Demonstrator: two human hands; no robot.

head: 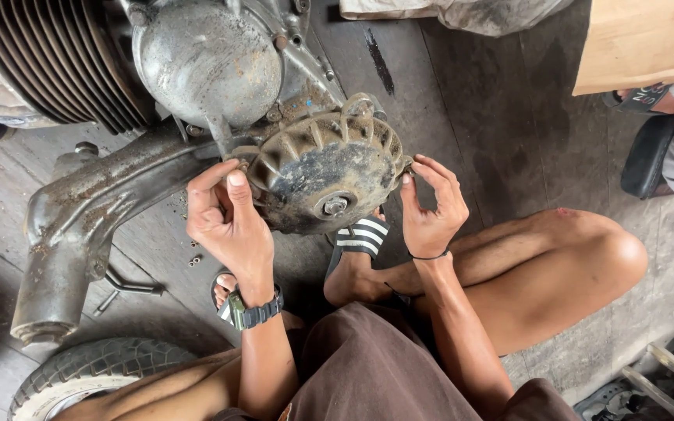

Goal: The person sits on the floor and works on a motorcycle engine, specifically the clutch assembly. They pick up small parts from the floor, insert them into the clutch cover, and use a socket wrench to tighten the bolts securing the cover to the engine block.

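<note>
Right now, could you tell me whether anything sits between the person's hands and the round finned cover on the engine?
Nothing visible does: the left hand and the right hand already touch opposite edges of the finned cover.

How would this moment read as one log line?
left hand: gripping round cover's left edge | right hand: fingertips on right edge | cover: on engine

A plain tan cardboard box (645,43) — top right corner — flat-sided, unmarked.
</note>
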